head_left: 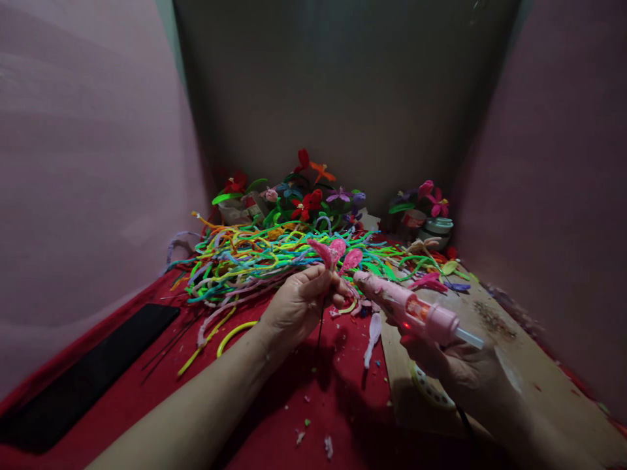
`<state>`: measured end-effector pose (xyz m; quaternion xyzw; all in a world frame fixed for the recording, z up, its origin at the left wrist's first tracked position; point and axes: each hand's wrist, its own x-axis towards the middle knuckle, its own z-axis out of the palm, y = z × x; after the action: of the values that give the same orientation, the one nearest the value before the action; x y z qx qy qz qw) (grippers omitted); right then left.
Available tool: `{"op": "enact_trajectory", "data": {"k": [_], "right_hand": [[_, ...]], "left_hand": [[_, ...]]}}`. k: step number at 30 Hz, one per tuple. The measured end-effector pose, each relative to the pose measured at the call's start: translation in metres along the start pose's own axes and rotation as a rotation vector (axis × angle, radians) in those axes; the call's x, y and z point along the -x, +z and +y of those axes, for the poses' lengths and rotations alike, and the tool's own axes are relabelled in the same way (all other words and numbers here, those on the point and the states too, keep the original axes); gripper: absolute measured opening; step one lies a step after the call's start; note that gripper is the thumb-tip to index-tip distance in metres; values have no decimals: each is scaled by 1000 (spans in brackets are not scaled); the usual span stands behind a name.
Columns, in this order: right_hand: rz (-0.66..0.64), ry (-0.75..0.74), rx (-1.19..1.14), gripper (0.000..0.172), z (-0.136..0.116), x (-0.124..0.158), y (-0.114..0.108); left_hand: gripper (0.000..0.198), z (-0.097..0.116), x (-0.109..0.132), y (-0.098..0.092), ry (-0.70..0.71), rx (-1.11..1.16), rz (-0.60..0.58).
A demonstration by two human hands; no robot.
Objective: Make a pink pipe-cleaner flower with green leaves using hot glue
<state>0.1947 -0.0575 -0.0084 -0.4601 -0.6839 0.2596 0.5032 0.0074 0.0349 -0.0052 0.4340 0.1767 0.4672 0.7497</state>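
Note:
Between the thumb and fingers of my left hand (308,297) is a pink pipe-cleaner flower (337,251), its petals spread upward and a thin dark stem hanging below. My right hand (455,362) is wrapped round a pink glue gun (401,300) with a clear glue stick (467,337) poking out of its back and a small red light lit. The gun's nozzle points left toward the flower, a short way from the petals; whether it touches them I cannot tell. A pale lilac petal (374,333) lies on the red cloth below the gun.
Behind my hands spreads a heap of coloured pipe cleaners (255,254). Finished flowers (306,205) stand in pots at the back. A black slab (93,372) lies at left. To the right, a brown board (539,378) carries a tape roll (431,388) and scraps.

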Motion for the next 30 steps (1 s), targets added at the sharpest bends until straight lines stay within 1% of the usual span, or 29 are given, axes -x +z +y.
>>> {"op": "enact_trajectory", "data": {"k": [2,8,10,12,14,15,17,19,21,22,24,27,29,30], "right_hand": [[-6,51,-15,40,1,0,-1],[-7,89,0,39,10,8,0],[1,107,42,34,12,15,-5],[34,113,146,27,13,25,-15],[93,93,320,24,15,37,-31],[121,77,426,25,17,43,-41],[224,79,635,28,24,57,-63],[245,167,820,31,35,71,-84],[212,275,959,31,49,81,-102],[181,311,1010,32,55,85,-110],[160,350,1085,36,67,88,-121],[91,319,1126,38,76,87,-132],[58,242,1164,35,72,82,-132],[84,192,1190,32,67,79,-128]], "left_hand": [[18,0,0,0,-5,-2,-5],[16,1,0,2,24,1,-7],[14,1,1,3,13,16,1],[10,1,1,3,6,44,16],[8,0,1,4,17,56,37],[9,0,0,4,18,50,48],[8,0,0,4,-1,35,50],[8,0,1,5,-17,40,43],[9,0,2,6,-28,52,37],[9,0,2,7,-31,56,34],[9,0,3,8,-26,60,33],[9,-1,3,9,-21,65,27],[7,-1,5,9,-37,78,10],[7,-2,6,10,-46,88,-6]]}}
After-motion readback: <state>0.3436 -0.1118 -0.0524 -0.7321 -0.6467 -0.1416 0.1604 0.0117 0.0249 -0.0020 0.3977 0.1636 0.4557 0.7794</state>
